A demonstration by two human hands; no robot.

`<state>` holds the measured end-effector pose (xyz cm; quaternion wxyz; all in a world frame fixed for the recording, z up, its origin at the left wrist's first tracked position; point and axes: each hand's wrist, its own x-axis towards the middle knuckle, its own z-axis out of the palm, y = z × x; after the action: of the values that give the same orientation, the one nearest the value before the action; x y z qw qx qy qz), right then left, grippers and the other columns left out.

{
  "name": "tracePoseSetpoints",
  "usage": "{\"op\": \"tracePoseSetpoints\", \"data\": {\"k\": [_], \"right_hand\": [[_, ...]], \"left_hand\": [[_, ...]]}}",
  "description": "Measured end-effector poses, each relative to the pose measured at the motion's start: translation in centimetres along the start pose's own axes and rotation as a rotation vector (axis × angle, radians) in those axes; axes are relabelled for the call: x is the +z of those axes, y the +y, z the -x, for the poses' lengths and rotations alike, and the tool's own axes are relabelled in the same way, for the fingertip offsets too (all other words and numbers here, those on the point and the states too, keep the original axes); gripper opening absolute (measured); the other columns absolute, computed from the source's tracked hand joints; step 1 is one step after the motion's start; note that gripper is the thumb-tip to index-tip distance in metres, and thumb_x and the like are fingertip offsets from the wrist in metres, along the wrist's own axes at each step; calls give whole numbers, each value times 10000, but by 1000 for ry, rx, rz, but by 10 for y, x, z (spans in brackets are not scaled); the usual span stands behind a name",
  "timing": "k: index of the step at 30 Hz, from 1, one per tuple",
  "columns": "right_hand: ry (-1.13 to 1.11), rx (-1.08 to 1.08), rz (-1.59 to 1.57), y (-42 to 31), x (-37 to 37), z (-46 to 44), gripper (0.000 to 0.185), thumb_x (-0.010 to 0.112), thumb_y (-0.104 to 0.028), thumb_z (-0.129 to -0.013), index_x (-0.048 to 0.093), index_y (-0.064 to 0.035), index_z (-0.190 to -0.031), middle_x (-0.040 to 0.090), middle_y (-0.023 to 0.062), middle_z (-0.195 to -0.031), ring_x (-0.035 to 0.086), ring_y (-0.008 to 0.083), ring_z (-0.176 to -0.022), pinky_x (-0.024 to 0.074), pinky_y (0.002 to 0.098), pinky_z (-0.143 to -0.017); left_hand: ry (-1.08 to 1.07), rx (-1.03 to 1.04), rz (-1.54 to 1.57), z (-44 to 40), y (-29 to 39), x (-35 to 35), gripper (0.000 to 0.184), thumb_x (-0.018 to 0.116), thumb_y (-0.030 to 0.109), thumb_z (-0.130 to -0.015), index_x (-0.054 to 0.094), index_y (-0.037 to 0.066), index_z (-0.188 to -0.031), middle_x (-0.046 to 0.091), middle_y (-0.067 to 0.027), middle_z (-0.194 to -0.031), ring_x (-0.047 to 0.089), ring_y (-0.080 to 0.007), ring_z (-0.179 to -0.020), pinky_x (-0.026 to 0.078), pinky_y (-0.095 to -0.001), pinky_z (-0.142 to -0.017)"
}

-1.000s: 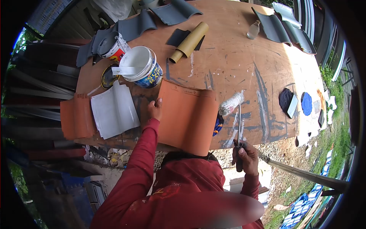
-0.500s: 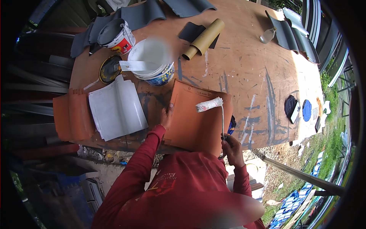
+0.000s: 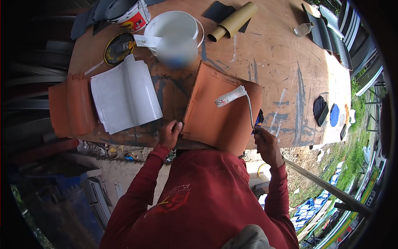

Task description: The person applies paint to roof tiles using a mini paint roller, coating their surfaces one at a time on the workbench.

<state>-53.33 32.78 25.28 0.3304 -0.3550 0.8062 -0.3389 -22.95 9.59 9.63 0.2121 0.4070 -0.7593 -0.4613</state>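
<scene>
Head view: on gravel [image 3: 292,166] by a paint-streaked wooden table [image 3: 275,54], a person's left hand [image 3: 170,133] curls at the left edge of one orange tile [image 3: 244,124] lying at the near side; whether it grips, I cannot tell. The right hand [image 3: 268,145] grips one paint roller [image 3: 231,96], its sleeve over that tile. Leftward lie one white tile [image 3: 126,99] and a stack of orange tiles [image 3: 72,108]. Farther off are one yellow-rimmed lid [image 3: 112,46], two buckets [image 3: 134,21], one brown roll [image 3: 233,21], one clear bottle [image 3: 304,29], and grey tiles [image 3: 321,35], too cropped to count.
</scene>
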Motion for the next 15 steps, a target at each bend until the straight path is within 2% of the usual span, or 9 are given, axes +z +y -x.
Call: {"op": "tracePoseSetpoints", "data": {"k": [3, 4, 5, 7, 8, 9, 10, 12, 15], "right_hand": [[-67, -45, 116, -7, -19, -2, 311, 604, -123, -956, 639, 35, -1222, 661, 163, -843, 594, 206, -659, 482, 346, -638], [-139, 68, 136, -16, -30, -2, 322, 618, -143, -948, 644, 36, -1214, 670, 168, -843, 607, 214, -673, 485, 350, -647], [-172, 1, 205, -8, -41, -2, 308, 621, -138, -941, 659, 41, -1188, 666, 163, -800, 614, 207, -677, 483, 345, -638], [-304, 20, 347, -23, -57, -7, 255, 617, -120, -929, 689, 21, -1128, 674, 186, -783, 659, 269, -686, 500, 375, -648], [-318, 10, 351, -17, -53, -11, 255, 617, -120, -929, 689, 21, -1128, 674, 186, -783, 659, 269, -686, 500, 375, -648], [-309, -134, 408, -3, -45, -17, 232, 614, -116, -924, 699, 10, -1100, 679, 202, -797, 674, 314, -722, 512, 397, -668], [-293, -276, 462, 8, -39, -22, 211, 612, -112, -920, 708, -1, -1071, 684, 218, -811, 690, 360, -758, 524, 419, -689], [-339, -234, 364, 5, -8, -41, 192, 613, -109, -907, 716, -16, -1040, 687, 242, -883, 680, 413, -839, 535, 454, -730], [-314, -289, 329, 2, 32, -60, 223, 632, -92, -909, 711, 15, -1088, 715, 235, -922, 713, 369, -836, 552, 414, -737]], "left_hand": [[77, -42, -12, 14, 9, -3, 443, 555, 388, -1019, 573, -14, -834, 553, -182, -685, 557, -296, -612, 425, -382, -591], [125, -95, 20, 20, 12, -4, 421, 566, 367, -1015, 585, -16, -840, 563, -178, -687, 571, -308, -629, 430, -387, -600], [137, -109, 27, 31, 3, -2, 421, 566, 367, -1015, 585, -16, -840, 563, -178, -687, 571, -308, -629, 430, -387, -600], [336, -151, 79, 54, -21, -6, 351, 578, 308, -1009, 621, -4, -854, 571, -155, -695, 583, -319, -653, 440, -398, -620], [445, -153, -63, 67, -29, -13, 316, 575, 275, -1006, 629, -2, -864, 581, -143, -715, 594, -307, -686, 447, -391, -638], [548, -154, -207, 79, -35, -21, 282, 573, 243, -1003, 638, 0, -874, 592, -132, -734, 605, -295, -720, 453, -384, -656], [710, -225, -219, 89, -56, -25, 248, 573, 226, -998, 634, -5, -936, 607, -145, -845, 615, -298, -775, 468, -397, -686], [1001, -470, -242, 100, -82, -38, 280, 572, 244, -989, 609, -20, -1074, 577, -196, -1097, 622, -326, -911, 498, -428, -764], [1317, -1028, -272, 96, -166, -68, 518, 550, 380, -977, 516, -40, -1277, 415, -298, -1363, 593, -413, -1092, 524, -492, -884]]}}
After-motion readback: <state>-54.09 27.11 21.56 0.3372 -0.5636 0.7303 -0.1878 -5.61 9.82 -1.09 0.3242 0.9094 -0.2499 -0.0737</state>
